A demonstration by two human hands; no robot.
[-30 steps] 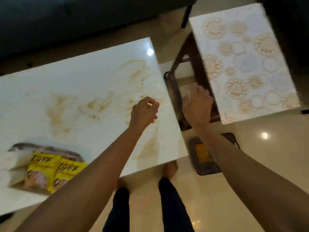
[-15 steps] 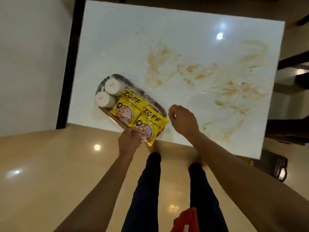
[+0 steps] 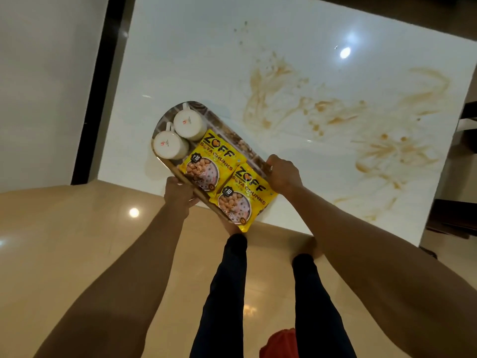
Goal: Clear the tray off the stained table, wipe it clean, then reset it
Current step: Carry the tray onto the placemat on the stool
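While both hands hold it, the tray is at the near edge of the table.

Tray: the oval tray point(image 3: 227, 135) has a dark patterned surface and a pale rim. Its far part lies over the white table top, and its near end reaches past the table edge, above the floor. I cannot tell if it still touches the table.

Left hand: the left hand point(image 3: 179, 191) grips the near-left rim of the tray, the fingers curled around the edge.

Right hand: the right hand point(image 3: 282, 174) grips the far-right rim of the tray, the fingers also curled around it.

Cups: two white cups point(image 3: 180, 133) stand upside down at the far-left end of the tray, one just beside the other, with the handles pointing away.

Packets: two yellow snack packets point(image 3: 224, 179) lie flat on the tray between the hands. One touches the cups, and the other hangs a little over the near end of the tray.

Table: the white glossy table point(image 3: 196, 55) has a dark frame on its left side.

Stains: brown smeared stains point(image 3: 343, 109) cover the right half of the table top, well apart from the tray.

Floor: the beige shiny floor point(image 3: 77, 241) reflects a lamp.

Person: legs in dark trousers and bare feet are below the tray; something red point(image 3: 280, 343) shows at the bottom edge.
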